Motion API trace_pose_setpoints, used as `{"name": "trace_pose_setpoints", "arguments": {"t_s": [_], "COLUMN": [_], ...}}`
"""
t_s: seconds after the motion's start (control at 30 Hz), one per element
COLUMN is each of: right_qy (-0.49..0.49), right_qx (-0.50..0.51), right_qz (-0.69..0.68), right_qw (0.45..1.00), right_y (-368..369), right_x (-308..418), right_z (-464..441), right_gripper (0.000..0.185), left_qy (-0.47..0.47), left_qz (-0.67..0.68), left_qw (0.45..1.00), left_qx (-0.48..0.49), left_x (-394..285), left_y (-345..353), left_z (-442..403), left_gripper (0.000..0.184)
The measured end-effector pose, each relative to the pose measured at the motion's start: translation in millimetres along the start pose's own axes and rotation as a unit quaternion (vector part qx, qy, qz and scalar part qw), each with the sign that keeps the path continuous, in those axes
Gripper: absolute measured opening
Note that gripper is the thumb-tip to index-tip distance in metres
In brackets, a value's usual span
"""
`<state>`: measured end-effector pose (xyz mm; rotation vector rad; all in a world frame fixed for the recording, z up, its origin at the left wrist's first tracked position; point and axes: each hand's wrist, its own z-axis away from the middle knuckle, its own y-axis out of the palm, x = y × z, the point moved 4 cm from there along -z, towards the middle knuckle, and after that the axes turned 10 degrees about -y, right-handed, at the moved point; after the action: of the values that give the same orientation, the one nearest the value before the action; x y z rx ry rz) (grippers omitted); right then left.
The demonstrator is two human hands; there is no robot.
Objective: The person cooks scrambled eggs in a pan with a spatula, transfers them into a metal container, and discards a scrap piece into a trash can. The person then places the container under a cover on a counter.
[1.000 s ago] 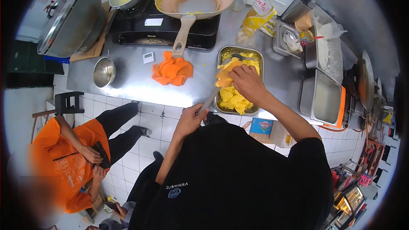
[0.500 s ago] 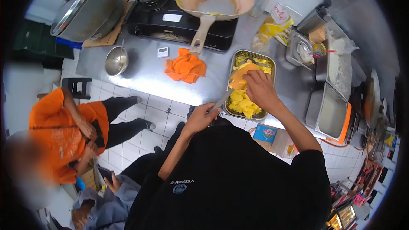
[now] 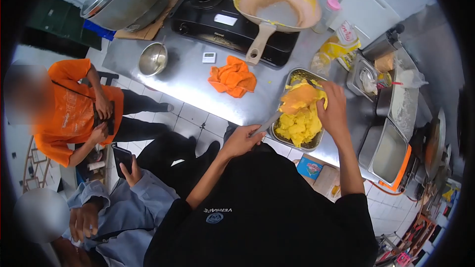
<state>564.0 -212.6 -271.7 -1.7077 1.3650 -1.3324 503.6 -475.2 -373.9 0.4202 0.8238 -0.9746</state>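
Observation:
My left hand (image 3: pixel 241 142) is closed round the grey handle of a spatula (image 3: pixel 268 123). The spatula's orange blade, smeared with yellow paste, lies over a metal tray (image 3: pixel 320 144). Soft, lumpy yellow food (image 3: pixel 301 127) fills much of the tray. My right hand (image 3: pixel 334 109) is at the tray's right side, beside the blade, with its fingers bent together against the yellow food. What those fingers grip is hard to make out; a thin dark edge shows near them.
Behind stand a black stove (image 3: pixel 217 34) with a pan (image 3: pixel 277 2), and a large pot (image 3: pixel 126 2). An orange cloth (image 3: pixel 232 76), a timer (image 3: pixel 209 58) and a bowl (image 3: pixel 153 60) lie leftward. Metal containers (image 3: pixel 383 151) stand right. Two people are at left.
My right hand has moved off the orange blade to the tray's right side. My left hand still holds the spatula. The view has shifted, and more of the people at left shows.

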Motion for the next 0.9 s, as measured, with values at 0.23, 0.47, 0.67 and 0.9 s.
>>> {"name": "trace_pose_setpoints", "arguments": {"t_s": [0.23, 0.47, 0.67, 0.9], "right_qy": [0.168, 0.299, 0.331, 0.311], "right_qx": [-0.154, -0.153, -0.126, -0.135], "right_qz": [-0.053, -0.123, -0.122, -0.140], "right_qw": [0.972, 0.934, 0.927, 0.930], "right_y": [-32.2, -2.6, 24.4, 43.6], "right_x": [-43.8, -66.3, -55.3, -28.8], "right_z": [20.8, 85.0, 126.0, 147.0], "right_gripper": [0.042, 0.036, 0.030, 0.024], "left_qy": [-0.045, -0.005, 0.023, 0.018], "left_qz": [-0.008, -0.006, 0.005, 0.037], "left_qw": [0.999, 1.000, 1.000, 0.999], "left_qx": [-0.004, -0.007, 0.000, -0.004], "left_x": [13.8, 23.3, 34.0, 62.5], "left_y": [-2.6, -12.1, -18.0, -22.2], "left_z": [10.9, 25.2, 41.0, 84.3], "left_gripper": [0.025, 0.024, 0.022, 0.024]}}
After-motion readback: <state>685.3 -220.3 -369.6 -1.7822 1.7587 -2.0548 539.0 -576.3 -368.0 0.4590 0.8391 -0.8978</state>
